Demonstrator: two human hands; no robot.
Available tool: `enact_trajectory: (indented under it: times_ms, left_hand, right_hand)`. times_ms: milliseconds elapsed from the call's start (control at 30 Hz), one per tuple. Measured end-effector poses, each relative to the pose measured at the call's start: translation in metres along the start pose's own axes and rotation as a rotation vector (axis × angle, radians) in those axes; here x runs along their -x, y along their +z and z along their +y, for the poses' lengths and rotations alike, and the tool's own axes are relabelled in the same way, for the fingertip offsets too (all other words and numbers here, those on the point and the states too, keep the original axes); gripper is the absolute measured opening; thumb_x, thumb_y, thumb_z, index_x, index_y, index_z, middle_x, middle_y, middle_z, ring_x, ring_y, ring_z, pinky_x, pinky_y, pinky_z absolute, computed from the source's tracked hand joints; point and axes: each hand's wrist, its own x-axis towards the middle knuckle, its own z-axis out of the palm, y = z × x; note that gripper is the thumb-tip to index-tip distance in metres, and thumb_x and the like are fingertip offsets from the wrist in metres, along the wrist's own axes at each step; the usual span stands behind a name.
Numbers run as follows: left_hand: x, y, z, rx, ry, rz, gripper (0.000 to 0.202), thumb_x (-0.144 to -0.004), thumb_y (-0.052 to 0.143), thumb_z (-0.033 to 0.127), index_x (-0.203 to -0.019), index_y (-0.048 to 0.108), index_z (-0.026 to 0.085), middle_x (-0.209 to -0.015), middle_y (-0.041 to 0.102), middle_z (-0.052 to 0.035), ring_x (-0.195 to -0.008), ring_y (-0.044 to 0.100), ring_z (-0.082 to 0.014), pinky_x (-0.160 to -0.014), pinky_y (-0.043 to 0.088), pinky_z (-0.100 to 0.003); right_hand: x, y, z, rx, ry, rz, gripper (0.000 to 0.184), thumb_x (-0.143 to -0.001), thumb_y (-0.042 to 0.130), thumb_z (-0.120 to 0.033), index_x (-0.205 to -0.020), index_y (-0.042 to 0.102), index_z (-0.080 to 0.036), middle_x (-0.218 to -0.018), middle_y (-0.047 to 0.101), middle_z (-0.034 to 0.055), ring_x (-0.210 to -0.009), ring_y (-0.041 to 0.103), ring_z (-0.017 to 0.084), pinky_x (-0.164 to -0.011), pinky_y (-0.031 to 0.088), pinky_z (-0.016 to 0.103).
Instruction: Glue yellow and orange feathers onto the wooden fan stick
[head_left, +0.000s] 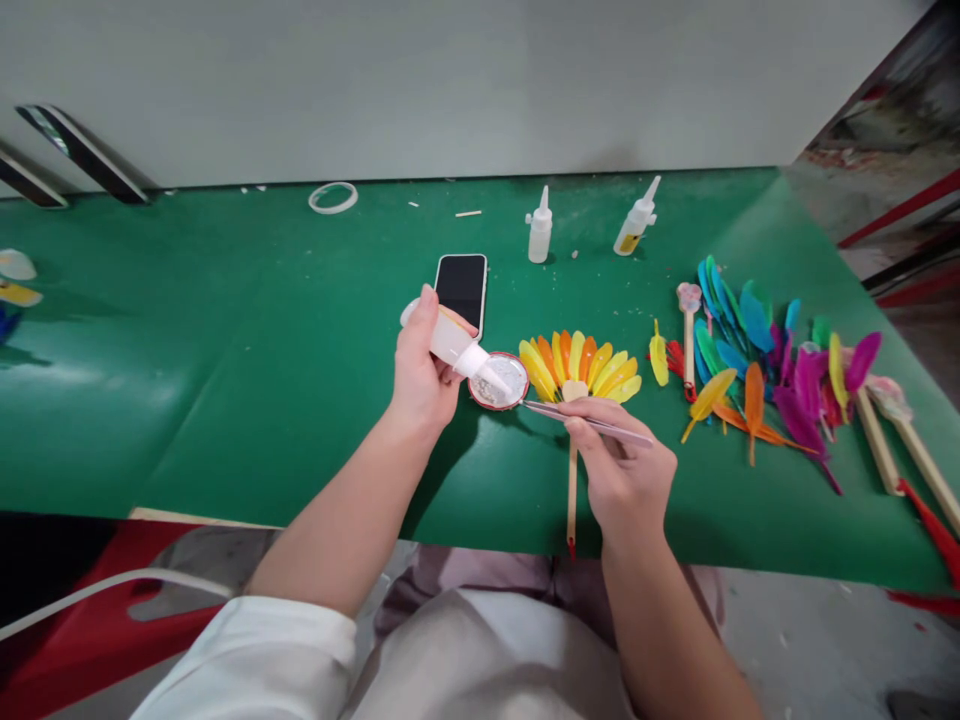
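My left hand (426, 375) is wrapped round a white squeeze bottle (450, 340), tilted so its nozzle points down to the right over a small round dish (493, 392) with a red rim. In my right hand (621, 465) is a pair of tweezers (600, 425), pinched between thumb and fingers. The tweezers' tips are at the dish's right edge, close to the bottle's nozzle; whether they grip anything is too small to tell. Just behind the tweezers lies a fan of yellow and orange feathers (577, 358) on a wooden stick (572, 495) with a red end.
A phone (461, 283) lies behind my left hand. Two small nozzle bottles, one plain (539, 230) and one labelled (636, 222), stand farther back. Coloured feathers (757, 320) and wooden sticks (877, 440) are heaped at the right. A tape ring (333, 198) lies near the wall.
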Motion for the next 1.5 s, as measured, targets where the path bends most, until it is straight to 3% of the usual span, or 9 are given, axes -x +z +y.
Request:
enact_trajectory:
  times_ms: [267,600,667,833,967,1100,1267,1333,1500]
  left_hand:
    - [0.002,0.002,0.001,0.018,-0.006,0.001,0.059,-0.075,0.040,0.073,-0.053,0.049,0.018,-0.038,0.033,0.0034,-0.029,0.028,-0.0050,-0.030,0.014,-0.024]
    - [0.000,0.004,0.000,0.081,-0.073,0.016,0.051,-0.079,0.043,0.063,-0.055,0.051,0.019,-0.033,0.023,0.0065,-0.027,0.023,-0.0060,-0.029,0.017,-0.024]
    - [-0.002,0.004,-0.001,0.120,-0.082,0.016,0.048,-0.077,0.047,0.062,-0.059,0.054,0.018,-0.034,0.026,0.0066,-0.028,0.028,-0.0062,-0.030,0.023,-0.022]
    - [-0.002,0.003,-0.005,0.241,-0.122,-0.019,0.034,-0.072,0.061,0.049,-0.082,0.058,0.017,-0.058,0.057,0.0008,-0.054,0.058,-0.0103,-0.042,0.041,-0.019]
    - [-0.003,0.003,-0.010,0.271,-0.119,-0.095,0.031,-0.070,0.068,0.030,-0.095,0.053,0.020,-0.086,0.068,-0.0030,-0.081,0.065,-0.0146,-0.063,0.050,-0.022]
    - [-0.007,0.002,-0.017,0.237,0.014,-0.050,0.049,-0.061,0.075,0.021,-0.102,0.050,0.022,-0.095,0.067,-0.0030,-0.095,0.063,-0.0172,-0.077,0.049,-0.026]
    - [-0.009,0.001,-0.028,0.101,0.126,-0.037,0.069,-0.058,0.079,0.021,-0.117,0.043,0.026,-0.094,0.065,-0.0007,-0.095,0.062,-0.0172,-0.082,0.047,-0.029]
    - [-0.009,0.001,-0.032,0.036,0.172,-0.051,0.071,-0.059,0.079,0.022,-0.118,0.042,0.027,-0.091,0.065,-0.0001,-0.091,0.062,-0.0161,-0.081,0.047,-0.029]
    - [-0.007,0.001,-0.035,-0.055,0.275,-0.074,0.055,-0.058,0.080,0.021,-0.103,0.049,0.023,-0.087,0.063,0.0004,-0.083,0.061,-0.0130,-0.076,0.047,-0.026]
  right_hand:
    - [0.000,-0.001,-0.003,-0.061,0.028,0.058,0.011,-0.077,0.063,-0.020,-0.082,0.071,-0.025,-0.080,0.071,0.0005,-0.078,0.065,0.017,-0.071,0.054,0.032]
    - [0.000,-0.002,0.010,-0.429,0.194,0.093,0.008,-0.075,0.066,-0.024,-0.082,0.071,-0.024,-0.077,0.070,0.0016,-0.072,0.067,0.018,-0.068,0.055,0.035]
    - [-0.003,-0.008,0.010,-0.469,0.202,0.109,0.008,-0.075,0.067,-0.024,-0.082,0.071,-0.023,-0.077,0.070,0.0015,-0.071,0.067,0.018,-0.067,0.055,0.034]
    - [-0.042,-0.045,-0.003,-0.305,0.013,0.221,0.005,-0.073,0.069,-0.022,-0.077,0.071,-0.020,-0.072,0.069,0.0011,-0.065,0.066,0.016,-0.062,0.053,0.032]
    - [-0.094,-0.070,-0.015,0.048,-0.183,0.267,0.007,-0.072,0.071,-0.025,-0.076,0.071,-0.019,-0.071,0.068,0.0027,-0.065,0.064,0.017,-0.063,0.050,0.033]
    - [-0.122,-0.063,-0.005,0.229,-0.174,0.083,0.009,-0.078,0.064,-0.027,-0.081,0.070,-0.022,-0.079,0.070,0.0030,-0.067,0.063,0.016,-0.060,0.049,0.032]
    - [-0.118,-0.049,0.028,0.477,-0.124,-0.275,0.016,-0.081,0.057,-0.027,-0.073,0.071,-0.022,-0.085,0.071,0.0017,-0.084,0.064,0.018,-0.076,0.050,0.034]
    - [-0.116,-0.049,0.037,0.546,-0.114,-0.381,0.017,-0.082,0.056,-0.025,-0.074,0.071,-0.023,-0.087,0.071,0.0018,-0.086,0.064,0.019,-0.077,0.049,0.034]
    - [-0.117,-0.050,0.043,0.628,-0.111,-0.462,0.019,-0.083,0.053,-0.022,-0.075,0.070,-0.022,-0.088,0.071,0.0017,-0.086,0.062,0.019,-0.078,0.048,0.034]
